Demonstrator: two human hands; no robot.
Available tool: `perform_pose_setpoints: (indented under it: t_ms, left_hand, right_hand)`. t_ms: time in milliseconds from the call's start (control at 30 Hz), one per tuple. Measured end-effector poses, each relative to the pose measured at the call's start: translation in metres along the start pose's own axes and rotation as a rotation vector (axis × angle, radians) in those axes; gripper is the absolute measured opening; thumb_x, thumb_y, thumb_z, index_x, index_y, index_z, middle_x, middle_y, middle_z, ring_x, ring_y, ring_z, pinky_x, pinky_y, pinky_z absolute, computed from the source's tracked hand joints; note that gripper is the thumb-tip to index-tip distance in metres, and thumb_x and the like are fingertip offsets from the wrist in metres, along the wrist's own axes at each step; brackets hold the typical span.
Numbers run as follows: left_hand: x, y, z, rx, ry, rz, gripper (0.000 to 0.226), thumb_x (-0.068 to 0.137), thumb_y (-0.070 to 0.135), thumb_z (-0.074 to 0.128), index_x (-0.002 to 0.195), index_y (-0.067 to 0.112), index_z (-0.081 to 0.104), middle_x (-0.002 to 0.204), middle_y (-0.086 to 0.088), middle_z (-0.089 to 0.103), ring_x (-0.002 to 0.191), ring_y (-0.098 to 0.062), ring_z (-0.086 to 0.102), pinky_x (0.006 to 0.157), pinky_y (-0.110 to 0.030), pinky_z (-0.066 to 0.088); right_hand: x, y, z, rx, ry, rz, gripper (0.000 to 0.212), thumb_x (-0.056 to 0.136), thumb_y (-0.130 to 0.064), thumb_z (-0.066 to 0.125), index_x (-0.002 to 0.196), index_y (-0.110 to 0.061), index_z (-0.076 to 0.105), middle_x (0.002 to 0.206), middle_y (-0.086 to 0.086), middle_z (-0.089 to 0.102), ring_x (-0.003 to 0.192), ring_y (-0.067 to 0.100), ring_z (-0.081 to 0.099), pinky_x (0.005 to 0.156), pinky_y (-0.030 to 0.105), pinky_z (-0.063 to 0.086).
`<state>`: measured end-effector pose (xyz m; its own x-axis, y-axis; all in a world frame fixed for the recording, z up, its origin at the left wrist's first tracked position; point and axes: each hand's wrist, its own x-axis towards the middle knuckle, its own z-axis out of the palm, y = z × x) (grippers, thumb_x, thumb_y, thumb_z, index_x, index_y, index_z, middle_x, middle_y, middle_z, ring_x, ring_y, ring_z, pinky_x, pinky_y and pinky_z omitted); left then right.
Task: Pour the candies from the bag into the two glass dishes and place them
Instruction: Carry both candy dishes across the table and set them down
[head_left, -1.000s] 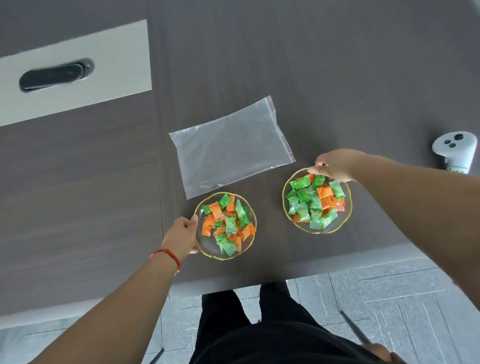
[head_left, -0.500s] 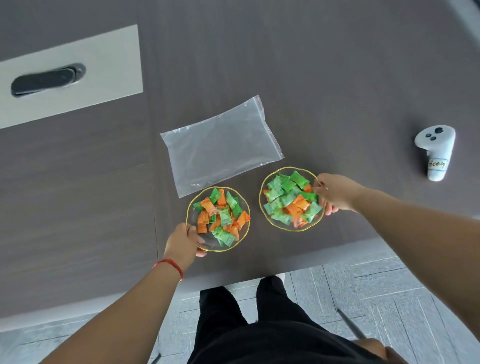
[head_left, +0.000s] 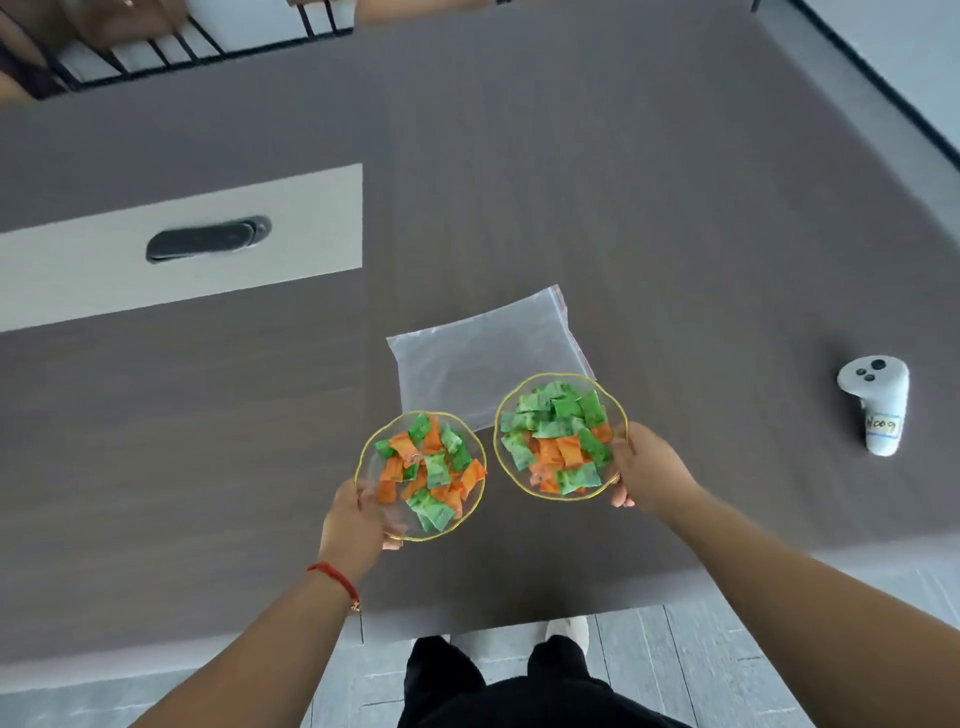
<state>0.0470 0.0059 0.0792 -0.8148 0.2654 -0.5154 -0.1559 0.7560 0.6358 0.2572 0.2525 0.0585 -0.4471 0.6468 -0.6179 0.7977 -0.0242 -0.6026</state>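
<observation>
Head view | left hand (head_left: 353, 519) grips the left dish (head_left: 375, 447) of candies | right hand (head_left: 647, 465) grips the right dish (head_left: 506, 410) | empty bag (head_left: 483, 358) flat on table (head_left: 675, 208) behind, right dish overlapping its corner

Bright, even daylight; soft shadows, slight blur, wide-angle bending at edges.

The two dishes, left dish (head_left: 422, 475) and right dish (head_left: 559, 435), sit near each other with a narrow strip of bare table (head_left: 675, 234) between them. The flat bag (head_left: 488, 358) lies just behind both; the right dish's far rim overlaps it. To the right, the controller (head_left: 875, 402) stands well apart. Beyond the bag the tabletop is open up to the pale panel (head_left: 182, 249) at left.
</observation>
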Motion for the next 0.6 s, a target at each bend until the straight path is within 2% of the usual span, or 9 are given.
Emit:
perform_pose_setpoints:
  t_ms: [100,167,233,333,433,467,533,600]
  left_hand:
    - [0.006,0.008,-0.027,-0.004,0.075,-0.008,0.023,0.096,0.014,0.034,0.098,0.002,0.053,0.079,-0.016,0.066,0.048,-0.025,0.063,0.041,-0.023,0.046]
    - [0.010,0.015,-0.046,-0.032,0.109,-0.013,0.025,0.096,0.015,0.034,0.099,0.001,0.053,0.078,-0.015,0.065,0.047,-0.025,0.063,0.045,-0.025,0.046]
    - [0.015,0.024,-0.068,-0.055,0.143,-0.012,0.025,0.095,0.016,0.034,0.098,0.001,0.054,0.077,-0.013,0.065,0.045,-0.024,0.063,0.050,-0.027,0.045]
    - [0.026,0.038,-0.104,-0.079,0.178,0.005,0.026,0.094,0.016,0.034,0.098,0.002,0.054,0.071,-0.009,0.065,0.040,-0.021,0.062,0.056,-0.029,0.047]
    - [0.040,0.052,-0.139,-0.142,0.190,-0.001,0.025,0.095,0.018,0.038,0.099,0.001,0.055,0.070,-0.008,0.064,0.042,-0.023,0.064,0.066,-0.035,0.051]
    - [0.044,0.057,-0.150,-0.164,0.193,-0.002,0.025,0.095,0.020,0.041,0.100,0.001,0.056,0.071,-0.009,0.065,0.041,-0.024,0.065,0.064,-0.035,0.052]
    - [0.054,0.065,-0.168,-0.190,0.196,0.017,0.028,0.096,0.026,0.044,0.101,0.003,0.058,0.077,-0.010,0.068,0.038,-0.022,0.065,0.051,-0.027,0.051]
    - [0.061,0.072,-0.184,-0.199,0.201,0.030,0.031,0.096,0.030,0.044,0.101,0.004,0.058,0.085,-0.012,0.070,0.040,-0.022,0.067,0.040,-0.021,0.047]
  right_hand:
    - [-0.009,-0.038,0.002,-0.004,0.028,-0.077,0.025,0.096,-0.033,0.030,0.092,-0.022,0.052,0.048,0.008,0.066,0.040,0.016,0.063,0.058,0.030,0.052]
    - [-0.014,-0.065,0.002,-0.011,0.046,-0.117,0.027,0.098,-0.035,0.032,0.081,-0.023,0.048,0.057,0.009,0.065,0.045,0.023,0.064,0.065,0.036,0.054]
    - [-0.018,-0.093,0.003,-0.009,0.083,-0.155,0.031,0.100,-0.034,0.034,0.072,-0.024,0.043,0.063,0.008,0.059,0.047,0.027,0.062,0.062,0.037,0.051]
    - [-0.024,-0.136,0.005,-0.042,0.119,-0.218,0.030,0.100,-0.033,0.034,0.075,-0.023,0.046,0.067,0.000,0.053,0.052,0.024,0.058,0.052,0.031,0.045]
    - [-0.024,-0.176,0.010,-0.105,0.147,-0.234,0.037,0.101,-0.035,0.032,0.066,-0.026,0.042,0.063,0.000,0.051,0.063,0.028,0.056,0.060,0.033,0.045]
    - [-0.023,-0.189,0.012,-0.095,0.142,-0.244,0.038,0.101,-0.036,0.033,0.065,-0.024,0.041,0.060,0.001,0.051,0.060,0.028,0.055,0.057,0.031,0.044]
    - [-0.021,-0.215,0.017,-0.041,0.127,-0.260,0.035,0.100,-0.037,0.038,0.070,-0.021,0.043,0.059,0.002,0.050,0.051,0.022,0.051,0.047,0.025,0.038]
    - [-0.019,-0.238,0.022,-0.040,0.130,-0.270,0.032,0.100,-0.038,0.039,0.076,-0.018,0.048,0.060,0.002,0.051,0.048,0.018,0.050,0.043,0.021,0.035]
